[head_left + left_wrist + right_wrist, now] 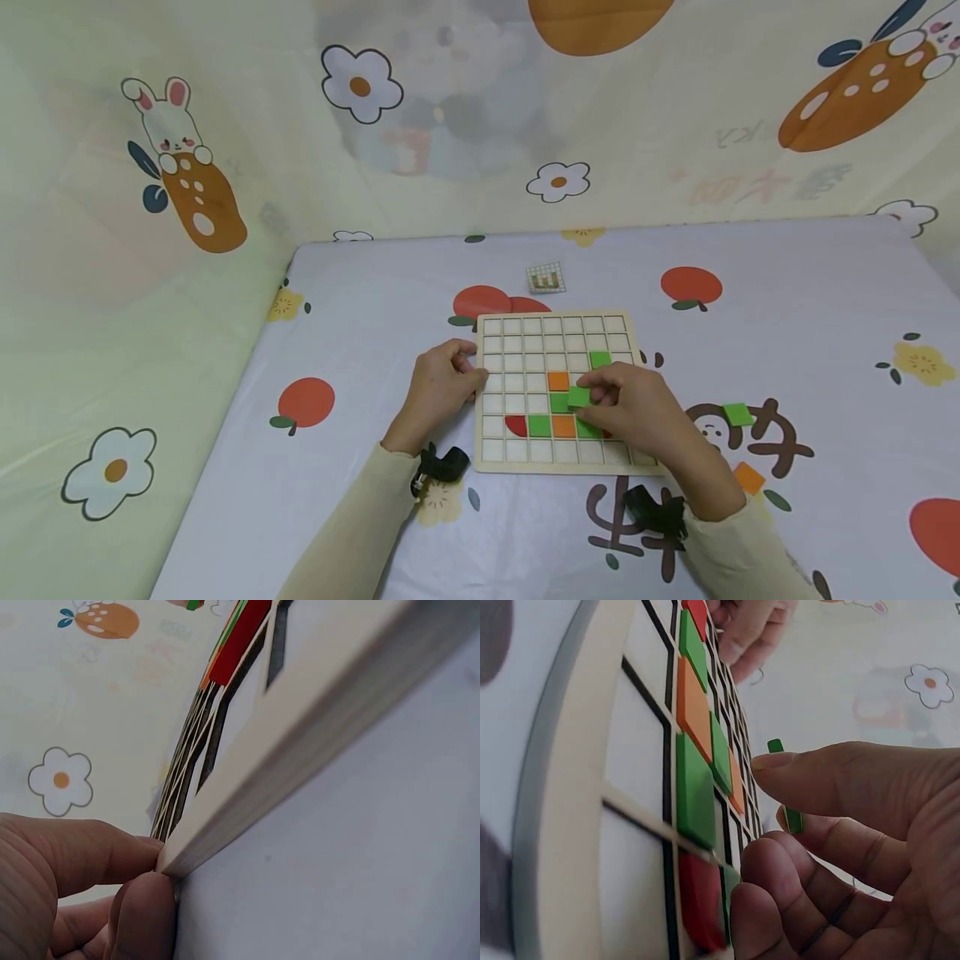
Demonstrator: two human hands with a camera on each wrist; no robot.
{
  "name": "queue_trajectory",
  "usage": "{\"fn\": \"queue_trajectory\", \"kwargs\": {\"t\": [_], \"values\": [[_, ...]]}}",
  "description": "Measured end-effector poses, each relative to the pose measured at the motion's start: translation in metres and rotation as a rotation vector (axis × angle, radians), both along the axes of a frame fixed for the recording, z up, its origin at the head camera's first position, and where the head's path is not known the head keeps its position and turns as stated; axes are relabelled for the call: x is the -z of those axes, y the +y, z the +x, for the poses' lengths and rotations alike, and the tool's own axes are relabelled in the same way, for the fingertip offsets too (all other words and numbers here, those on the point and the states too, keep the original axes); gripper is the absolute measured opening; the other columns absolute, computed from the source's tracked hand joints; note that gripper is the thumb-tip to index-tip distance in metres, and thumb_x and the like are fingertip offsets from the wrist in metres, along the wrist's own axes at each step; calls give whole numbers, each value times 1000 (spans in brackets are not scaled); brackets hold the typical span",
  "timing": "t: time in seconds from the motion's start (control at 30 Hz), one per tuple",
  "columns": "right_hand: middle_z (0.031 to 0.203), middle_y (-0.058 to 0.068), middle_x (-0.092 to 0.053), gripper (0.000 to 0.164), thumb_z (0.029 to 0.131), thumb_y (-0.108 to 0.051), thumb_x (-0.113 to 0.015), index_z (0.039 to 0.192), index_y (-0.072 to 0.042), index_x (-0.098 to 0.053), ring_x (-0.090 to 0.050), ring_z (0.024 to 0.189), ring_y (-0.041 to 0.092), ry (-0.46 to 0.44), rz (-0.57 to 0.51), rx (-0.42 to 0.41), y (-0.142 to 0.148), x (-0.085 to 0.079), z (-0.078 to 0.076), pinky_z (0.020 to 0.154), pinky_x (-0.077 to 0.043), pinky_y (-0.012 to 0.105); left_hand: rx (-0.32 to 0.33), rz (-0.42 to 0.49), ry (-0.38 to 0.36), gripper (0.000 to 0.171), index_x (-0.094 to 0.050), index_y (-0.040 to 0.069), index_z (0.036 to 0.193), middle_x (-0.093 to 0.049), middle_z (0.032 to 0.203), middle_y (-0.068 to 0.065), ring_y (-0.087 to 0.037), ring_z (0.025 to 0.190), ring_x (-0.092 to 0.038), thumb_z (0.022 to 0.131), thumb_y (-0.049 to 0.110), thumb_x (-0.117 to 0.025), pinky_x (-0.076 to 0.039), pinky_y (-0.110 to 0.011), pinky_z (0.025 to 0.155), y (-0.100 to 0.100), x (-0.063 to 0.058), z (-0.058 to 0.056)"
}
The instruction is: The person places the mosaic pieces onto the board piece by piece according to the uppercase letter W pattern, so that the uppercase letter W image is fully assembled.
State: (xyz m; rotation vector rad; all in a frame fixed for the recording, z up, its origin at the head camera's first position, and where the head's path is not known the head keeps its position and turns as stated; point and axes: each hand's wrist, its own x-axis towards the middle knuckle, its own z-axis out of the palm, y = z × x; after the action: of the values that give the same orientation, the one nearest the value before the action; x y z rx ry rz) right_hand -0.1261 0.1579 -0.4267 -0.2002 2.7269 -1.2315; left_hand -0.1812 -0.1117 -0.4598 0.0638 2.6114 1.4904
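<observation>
My right hand (pixel 633 408) pinches a green square tile (pixel 578 397) between thumb and fingers, just over the middle-right of a wooden grid board (pixel 570 468). In the right wrist view that tile (pixel 794 820) appears edge-on, apart from the board. Thumb and fingers of my left hand (pixel 442 383) grip the board's left edge. One row holds a red rounded piece (pixel 516 426), a green tile (pixel 538 426), an orange tile (pixel 563 426), another green tile (pixel 588 428) and a second red piece (pixel 701 904). Above lie more green tiles (pixel 600 359) and an orange tile (pixel 558 382). My right hand hides some cells.
To the board's right, a loose green tile (pixel 738 414) and a loose orange tile (pixel 748 478) lie on the printed tablecloth (pixel 360 333). Beyond the board's far edge is a small card (pixel 546 277) with a grid pattern. A patterned cloth wall (pixel 465 200) rises behind the table.
</observation>
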Motion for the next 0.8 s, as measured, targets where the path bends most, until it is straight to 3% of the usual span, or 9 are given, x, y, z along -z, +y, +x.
{"fn": "queue_trajectory", "kwargs": {"t": [0.8], "values": [[79, 2, -63, 24, 81, -5, -85, 104, -2, -79, -56, 75, 17, -25, 1, -54, -44, -4, -14, 65, -48, 29, -1, 14, -3, 36, -69, 0, 124, -65, 80, -5, -12, 58, -62, 90, 11, -75, -50, -25, 55, -1, 1, 0]]}}
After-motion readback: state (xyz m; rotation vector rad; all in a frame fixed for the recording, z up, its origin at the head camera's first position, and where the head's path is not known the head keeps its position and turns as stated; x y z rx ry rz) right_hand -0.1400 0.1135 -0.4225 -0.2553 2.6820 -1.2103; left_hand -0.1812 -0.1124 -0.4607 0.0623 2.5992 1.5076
